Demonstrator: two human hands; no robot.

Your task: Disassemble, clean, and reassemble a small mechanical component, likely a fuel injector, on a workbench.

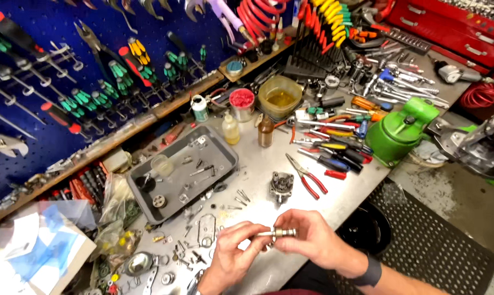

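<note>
Left hand: fingers pinched on one end of the small metal shaft.
Right hand: fingers clamped on the other end, steadying it level.
Shaft: held above the surface, clear of scattered parts.
Grey tray: corrals loose bits nearby.

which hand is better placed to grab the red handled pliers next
Right, probably. The red-handled pliers lie up and to the right of the hands, nearer the right hand. Both hands pinch the small metal shaft; the left hand would have to cross over.
</note>
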